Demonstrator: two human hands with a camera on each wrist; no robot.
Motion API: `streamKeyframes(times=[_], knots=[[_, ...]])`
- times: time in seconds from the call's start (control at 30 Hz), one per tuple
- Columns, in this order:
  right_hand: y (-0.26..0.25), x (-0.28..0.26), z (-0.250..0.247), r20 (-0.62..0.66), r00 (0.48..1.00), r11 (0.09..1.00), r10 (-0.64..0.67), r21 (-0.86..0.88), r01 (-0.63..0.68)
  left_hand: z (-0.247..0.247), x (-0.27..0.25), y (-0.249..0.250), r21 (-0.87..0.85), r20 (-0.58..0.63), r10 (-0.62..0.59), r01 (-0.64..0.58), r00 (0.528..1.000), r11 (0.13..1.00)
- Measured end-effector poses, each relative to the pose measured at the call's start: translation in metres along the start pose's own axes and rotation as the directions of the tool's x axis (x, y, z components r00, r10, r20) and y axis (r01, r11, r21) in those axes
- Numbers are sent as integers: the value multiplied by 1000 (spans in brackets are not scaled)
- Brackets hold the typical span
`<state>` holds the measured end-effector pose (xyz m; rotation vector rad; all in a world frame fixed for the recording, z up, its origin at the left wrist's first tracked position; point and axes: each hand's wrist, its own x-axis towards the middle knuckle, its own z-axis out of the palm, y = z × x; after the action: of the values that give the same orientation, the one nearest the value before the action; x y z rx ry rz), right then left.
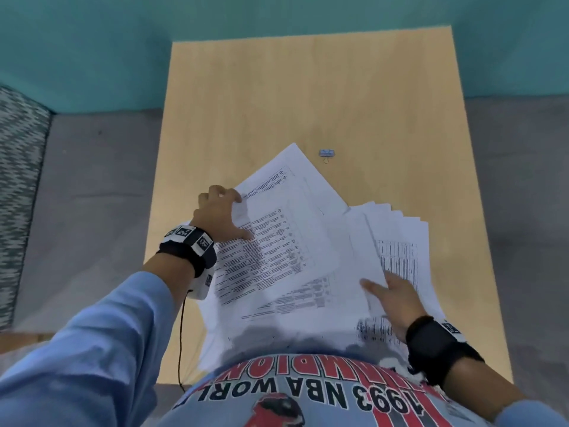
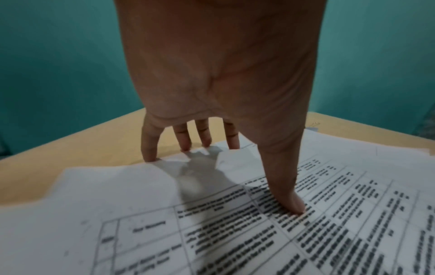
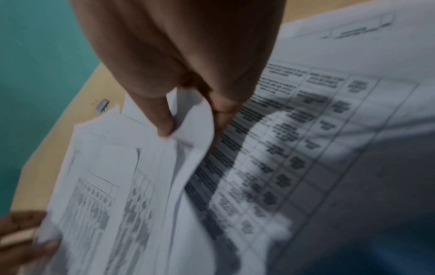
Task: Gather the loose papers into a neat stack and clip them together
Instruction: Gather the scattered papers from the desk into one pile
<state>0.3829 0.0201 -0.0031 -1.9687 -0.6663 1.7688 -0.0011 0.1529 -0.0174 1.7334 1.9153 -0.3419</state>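
Note:
Several loose printed papers point(image 1: 292, 257) lie fanned and askew on the near half of the wooden table point(image 1: 277, 87). My left hand point(image 1: 238, 218) is at their left edge: straight fingers point(image 2: 188, 143) touch the edge and the thumb point(image 2: 292, 201) presses on the top sheet point(image 2: 235, 241). My right hand point(image 1: 391, 291) holds the right-hand fan of sheets point(image 1: 400, 241), thumb on top and fingers beneath. The right wrist view shows this hand point(image 3: 193, 121) pinching a curled sheet point(image 3: 195, 148). A small grey binder clip point(image 1: 327, 153) lies apart beyond the papers, also seen as the clip point(image 3: 102, 105).
The table's far half is bare wood. Grey floor and a teal wall point(image 1: 92, 41) surround it, and a patterned fabric point(image 1: 18, 180) sits at the far left. The near sheets overhang the table's front edge against my shirt point(image 1: 308, 396).

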Motion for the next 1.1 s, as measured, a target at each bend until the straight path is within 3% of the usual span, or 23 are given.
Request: streamKeyframes(times=[0.13,0.23,0.33,0.4,0.47,0.57,0.67,0.77,0.9,0.97,1.03,1.1], knots=[[-6,-1,4,-162,987,906,26,420,45,5,-9,-2,-82,-24,-72,70,997,994],[5,-7,7,-115,991,859,66,511,2,8,-23,-3,-252,-53,-188,169,981,953],[17,-15,11,3,994,893,105,440,-96,6,-38,-10,-317,-70,-191,160,979,935],[22,-17,12,96,988,917,122,370,-149,3,-47,-19,-383,14,-125,121,992,916],[22,-17,19,152,980,936,127,307,-169,1,-56,-28,-554,120,-45,104,992,826],[18,-13,35,161,981,954,111,259,-151,-2,-75,-34,-732,171,44,97,984,675],[10,-15,52,160,982,969,101,210,-134,13,-92,-36,-791,206,65,127,976,599],[6,-18,62,71,992,984,106,135,-115,34,-105,-33,-824,286,85,200,954,530],[5,-15,65,88,990,982,110,147,-122,53,-121,-23,-854,386,139,296,912,428],[4,-15,63,63,992,985,111,129,-119,59,-126,-24,-825,401,131,294,907,483],[4,-16,57,36,996,990,82,114,-85,63,-130,-26,-757,372,70,259,926,600],[14,-7,46,45,996,993,77,91,-81,67,-131,-28,-750,324,-20,270,946,604]])
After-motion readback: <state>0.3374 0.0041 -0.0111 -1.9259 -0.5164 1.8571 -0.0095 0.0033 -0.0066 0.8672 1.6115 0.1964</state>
